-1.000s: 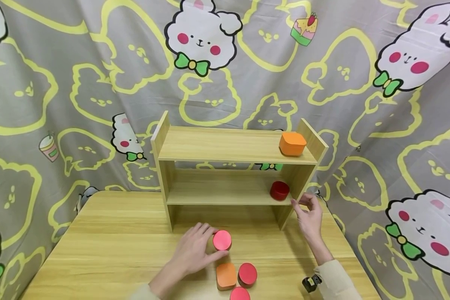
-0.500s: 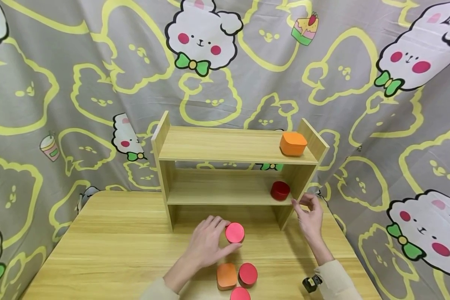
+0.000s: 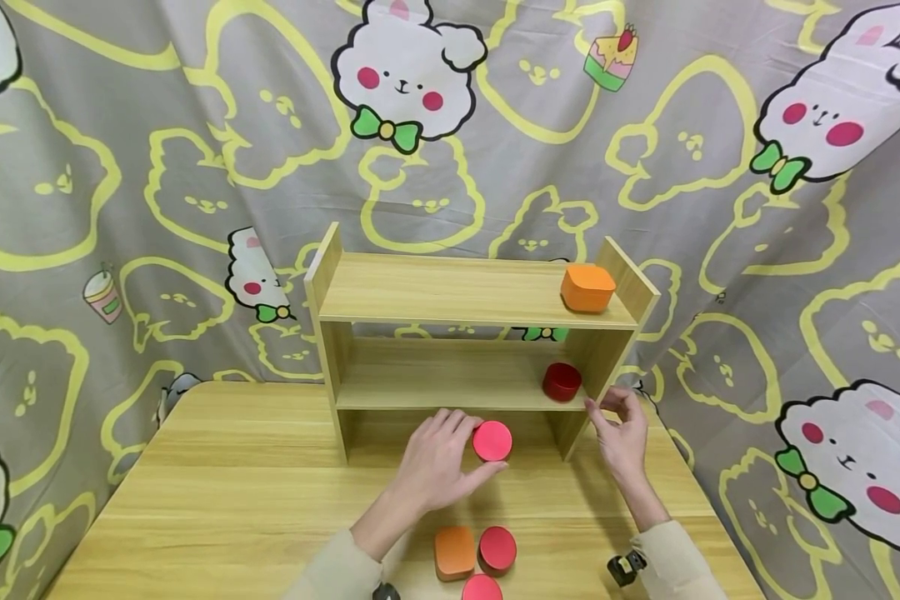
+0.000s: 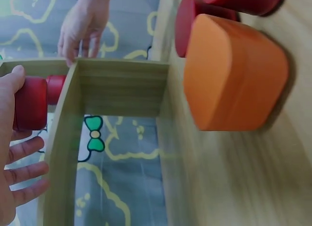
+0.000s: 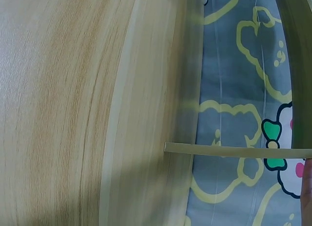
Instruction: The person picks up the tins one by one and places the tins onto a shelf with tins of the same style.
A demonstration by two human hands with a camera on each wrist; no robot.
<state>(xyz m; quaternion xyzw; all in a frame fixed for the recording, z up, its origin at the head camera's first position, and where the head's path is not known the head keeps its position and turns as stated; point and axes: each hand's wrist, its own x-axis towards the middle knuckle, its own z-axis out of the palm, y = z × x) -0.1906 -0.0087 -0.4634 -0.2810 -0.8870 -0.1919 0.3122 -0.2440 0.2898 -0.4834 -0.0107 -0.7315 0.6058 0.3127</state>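
Observation:
My left hand holds a round red block between thumb and fingers, in front of the wooden shelf unit, just below its middle board. In the left wrist view that red block sits near the thumb, and the other visible fingers stretch out below it. My right hand pinches the front edge of the unit's right side panel at middle-board height. A dark red round block stands at the right end of the middle board. Above it, an orange rounded-square block sits on the top board.
On the wooden table, close to the front, lie another orange block, a red round block and one more red round block. A patterned curtain hangs behind the table.
My left hand has carried the red block rightward and away from me, toward the shelf unit. The right hand stays at the side panel.

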